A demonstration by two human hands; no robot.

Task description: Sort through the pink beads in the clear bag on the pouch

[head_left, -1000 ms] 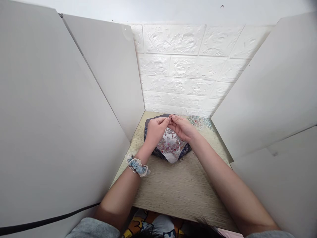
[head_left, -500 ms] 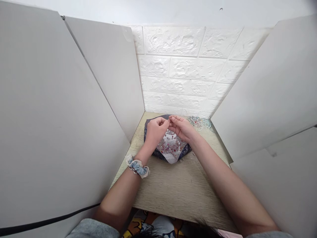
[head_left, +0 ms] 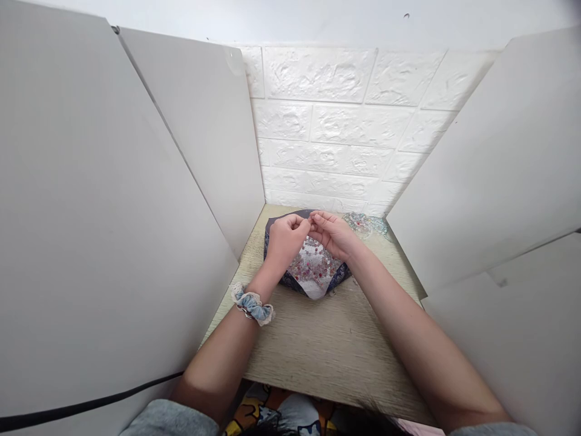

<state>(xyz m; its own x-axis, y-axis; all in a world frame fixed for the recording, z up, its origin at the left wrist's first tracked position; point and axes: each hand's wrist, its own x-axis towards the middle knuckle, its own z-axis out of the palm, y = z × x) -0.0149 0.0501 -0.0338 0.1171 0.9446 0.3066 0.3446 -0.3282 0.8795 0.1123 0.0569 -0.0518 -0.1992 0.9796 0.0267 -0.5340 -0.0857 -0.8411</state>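
My left hand (head_left: 287, 239) and my right hand (head_left: 334, 235) meet fingertip to fingertip over a dark blue patterned holder (head_left: 339, 280). Both pinch; whatever lies between the fingertips is too small to make out. Inside the holder, a white lining carries many small clear, pink and red beads (head_left: 313, 263), partly covered by my hands. Behind my right hand, a heap of clear and pale green beaded strands (head_left: 367, 225) lies on the table, with a red spot among them. A blue and white scrunchie (head_left: 253, 306) circles my left wrist.
The pale wood-grain table (head_left: 327, 345) ends at a front edge near my lap. White panels (head_left: 204, 133) stand close on the left and on the right. A white brick-patterned wall (head_left: 340, 127) closes off the back. A black cable (head_left: 91, 399) runs at lower left.
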